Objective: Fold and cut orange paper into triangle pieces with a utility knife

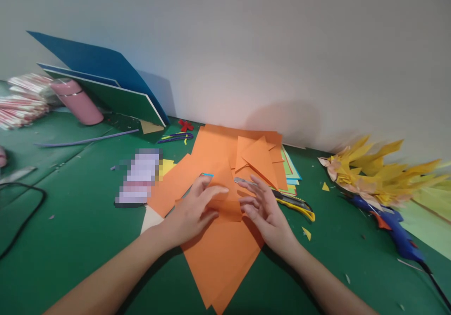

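"How are those arms dressed?"
"Bare, left forearm and right forearm alike, slender and smooth, narrowing toward the wrists."
"And the hands?"
"Left hand and right hand are bare too, with slim, tapering fingers."

The single head-worn view looks from near above the paper — forward and down, across it to the wall beyond it.
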A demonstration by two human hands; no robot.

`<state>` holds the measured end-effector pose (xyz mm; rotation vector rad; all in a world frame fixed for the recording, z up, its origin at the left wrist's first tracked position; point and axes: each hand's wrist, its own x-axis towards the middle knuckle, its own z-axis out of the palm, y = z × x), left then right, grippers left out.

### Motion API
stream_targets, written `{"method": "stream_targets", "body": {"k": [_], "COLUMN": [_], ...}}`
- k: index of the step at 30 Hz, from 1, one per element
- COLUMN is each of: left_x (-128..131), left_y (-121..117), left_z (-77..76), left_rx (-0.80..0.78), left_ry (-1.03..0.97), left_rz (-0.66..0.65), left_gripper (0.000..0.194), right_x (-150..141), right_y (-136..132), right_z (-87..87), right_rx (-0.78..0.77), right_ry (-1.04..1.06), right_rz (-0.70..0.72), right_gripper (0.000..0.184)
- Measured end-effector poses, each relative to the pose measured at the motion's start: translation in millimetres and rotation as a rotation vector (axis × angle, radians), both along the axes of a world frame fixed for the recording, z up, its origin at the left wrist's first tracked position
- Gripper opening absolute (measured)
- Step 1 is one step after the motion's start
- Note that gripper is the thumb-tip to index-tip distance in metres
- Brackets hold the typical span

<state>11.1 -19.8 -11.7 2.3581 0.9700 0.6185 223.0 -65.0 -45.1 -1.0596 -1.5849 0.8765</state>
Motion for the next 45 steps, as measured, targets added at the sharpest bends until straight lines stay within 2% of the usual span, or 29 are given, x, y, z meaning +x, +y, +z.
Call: {"method": "stream_targets", "body": {"k": [5, 8, 11, 14, 17, 20, 22, 26, 28, 30, 32, 34, 36, 40, 42, 45], "left_x": [0, -1, -1, 1, 1, 0, -3, -10, -13, -16, -18, -20, -22, -27, -27, -22], "left_y": [1, 2, 3, 3, 2, 4, 7, 17, 22, 26, 29, 30, 32, 36, 36, 33], "left_z": [-0.4, -0.6, -0.3, 0.8, 1.2, 0.3, -0.3, 1.2, 3.3, 5.0, 6.0, 6.0, 5.8, 5.9, 6.0, 4.3], "left_rx": [0.058, 0.065, 0.067, 0.083, 0.113, 0.131, 0.147, 0.191, 0.224, 0.249, 0.263, 0.273, 0.299, 0.456, 0.538, 0.527], "left_ry": [-0.043, -0.061, -0.085, -0.095, -0.099, -0.101, -0.123, -0.085, -0.024, 0.037, 0.094, 0.136, 0.153, 0.210, 0.249, 0.193], "left_rz": [-0.016, 0.022, 0.028, -0.013, -0.009, 0.010, 0.077, 0.349, 0.445, 0.492, 0.515, 0.517, 0.500, 0.441, 0.425, 0.337], "left_gripper": [0.033, 0.023, 0.010, 0.015, 0.016, 0.017, 0.016, 0.013, 0.024, 0.034, 0.039, 0.038, 0.033, 0.019, 0.022, 0.026], "right_x": [-1, -2, -3, -3, -4, -5, -3, 9, 16, 21, 23, 23, 22, 21, 21, 22], "right_y": [-1, -2, -1, 0, 1, 2, 2, 6, 8, 10, 11, 12, 12, 10, 9, 6], "right_z": [9.3, 19.1, 23.3, 21.1, 17.2, 15.4, 15.4, 14.9, 13.5, 11.3, 8.5, 5.3, 2.7, 3.0, 6.1, 11.9], "right_rx": [-0.091, -0.132, -0.180, -0.248, -0.322, -0.327, -0.281, -0.179, -0.185, -0.183, -0.152, -0.121, -0.111, -0.055, 0.018, 0.149], "right_ry": [-0.066, -0.097, -0.092, -0.058, 0.062, 0.203, 0.289, 0.354, 0.355, 0.373, 0.381, 0.354, 0.302, 0.162, 0.010, -0.256], "right_rz": [0.116, 0.120, 0.098, 0.055, -0.023, -0.117, -0.184, -0.368, -0.446, -0.470, -0.425, -0.354, -0.293, -0.285, -0.327, -0.379], "right_gripper": [0.034, 0.035, 0.030, 0.021, 0.018, 0.030, 0.038, 0.026, 0.026, 0.034, 0.048, 0.058, 0.059, 0.034, 0.020, 0.016]}}
